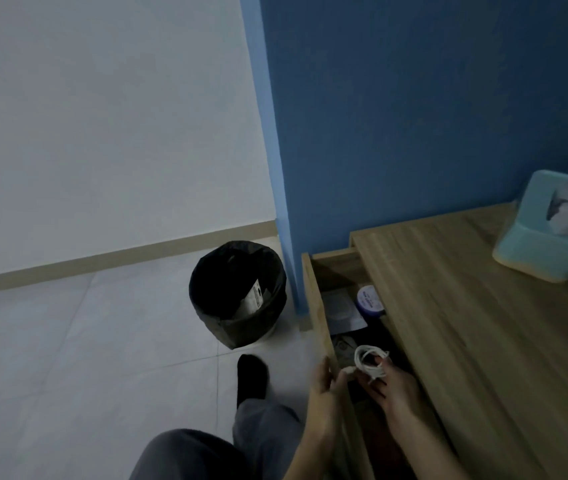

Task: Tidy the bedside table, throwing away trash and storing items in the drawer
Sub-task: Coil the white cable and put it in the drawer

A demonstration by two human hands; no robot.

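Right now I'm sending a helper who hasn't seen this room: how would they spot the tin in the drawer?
Find the bedside table against the blue wall; its drawer stands open. At the drawer's far end, partly under the table's edge, lies the tin: round and purple-lidded, unlike the flat pale packet beside it.

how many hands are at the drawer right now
2. The left hand grips the front edge of the open drawer. The right hand holds a coiled white cable over the drawer. Neither is hidden.
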